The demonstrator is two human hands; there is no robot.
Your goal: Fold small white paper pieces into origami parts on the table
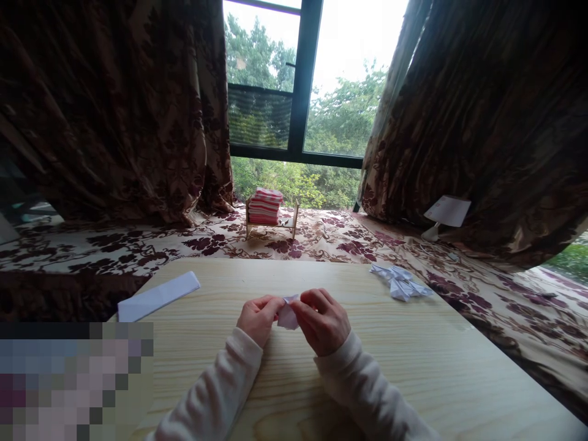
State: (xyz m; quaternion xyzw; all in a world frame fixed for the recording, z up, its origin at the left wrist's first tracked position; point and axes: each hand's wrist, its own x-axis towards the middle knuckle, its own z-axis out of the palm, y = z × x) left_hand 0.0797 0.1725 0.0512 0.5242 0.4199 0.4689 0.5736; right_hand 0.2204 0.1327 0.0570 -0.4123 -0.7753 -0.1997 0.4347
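We pinch a small piece of white paper [288,318] between our left hand [258,318] and right hand [325,321], the fingers of each closed on its upper part, over the middle of the bench [395,373]. A flat paper strip [158,297] lies to our left; folded papers [400,284] lie bunched near the far right corner.

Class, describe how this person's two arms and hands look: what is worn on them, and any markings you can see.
The left sleeve and right sleeve are long, off-white and plain, with soft-looking, wrinkled cloth and no visible markings. Each ends in a cuff near the wrist. The left hand and right hand are ungloved.
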